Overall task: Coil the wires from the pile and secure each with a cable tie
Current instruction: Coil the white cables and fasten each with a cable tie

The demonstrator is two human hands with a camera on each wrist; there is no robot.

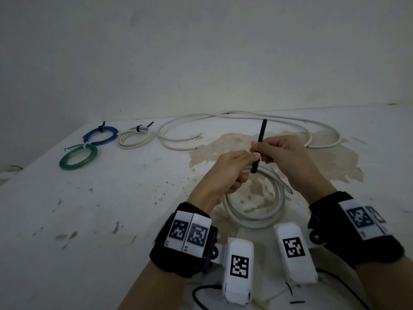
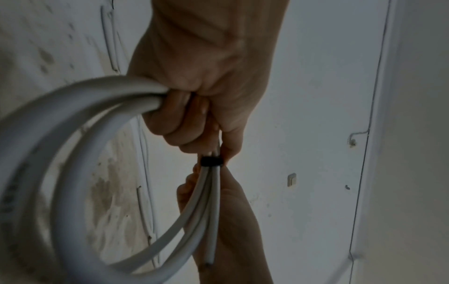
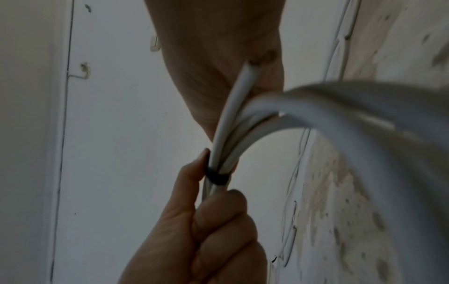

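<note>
Gripping the grey-white wire coil (image 1: 254, 211) just above the table (image 1: 111, 198), the left hand (image 1: 225, 173) has its fingers curled round the bundled loops near the top of the ring. A black cable tie (image 1: 259, 146) is wrapped around the strands right beside that grasp, and its long tail stands almost upright. The right hand (image 1: 288, 155) pinches this tail between thumb and fingertips, just above the band. One cut end of the wire pokes out to the right of the coil.

Farther back lies a long white wire (image 1: 245, 119), loose and uncoiled, near the wall (image 1: 201, 52). To the left sit three tied coils: a green coil (image 1: 78, 157) nearest, a blue coil (image 1: 100, 135) behind it, and a small white coil (image 1: 134, 139) beside the blue one.
</note>
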